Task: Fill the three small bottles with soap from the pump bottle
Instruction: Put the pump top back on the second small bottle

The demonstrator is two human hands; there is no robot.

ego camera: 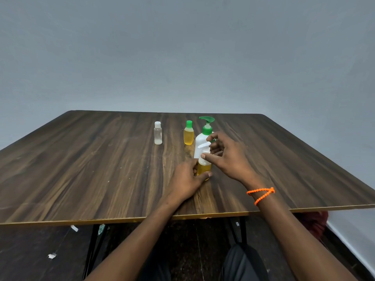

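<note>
A small bottle of yellow soap stands on the wooden table, its white flip cap hinged open. My left hand grips the bottle's body from the left. My right hand pinches the bottle's white neck with thumb and fingers. Just behind stands the white pump bottle with its green pump head. Left of it is a second small bottle, yellow-filled, with a green cap shut. Further left stands a clear small bottle with a white cap, looking nearly empty.
The table's front edge runs close to my body, with dark floor and table legs below. A plain grey wall rises behind the table. An orange bead bracelet circles my right wrist.
</note>
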